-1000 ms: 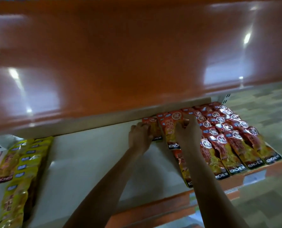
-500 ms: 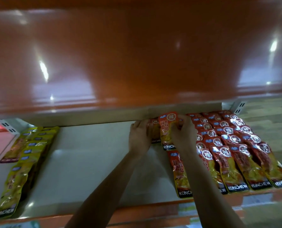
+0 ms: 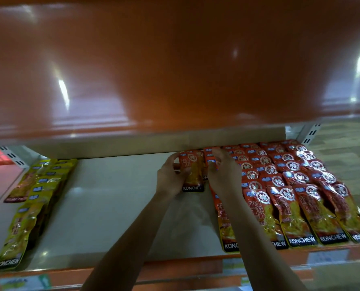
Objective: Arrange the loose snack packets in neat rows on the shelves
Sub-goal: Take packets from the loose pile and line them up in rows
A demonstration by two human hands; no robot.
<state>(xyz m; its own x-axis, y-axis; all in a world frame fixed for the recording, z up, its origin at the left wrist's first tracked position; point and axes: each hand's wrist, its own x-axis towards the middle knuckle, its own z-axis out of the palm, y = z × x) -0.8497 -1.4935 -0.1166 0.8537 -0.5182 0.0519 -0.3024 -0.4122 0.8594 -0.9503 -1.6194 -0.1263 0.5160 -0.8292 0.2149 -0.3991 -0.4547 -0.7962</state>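
I see dim, warm light; white glare streaks the orange upper shelf (image 3: 174,70); motion blur softens everything; edges bow.

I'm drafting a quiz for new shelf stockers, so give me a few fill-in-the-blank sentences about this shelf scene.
The yellow foil snack packets lie at the white shelf's ____ end. The left hand grips a ____ foil packet labelled KONCHEW. The glossy shelf board overhead is ____.
Missing words: left; red; orange.
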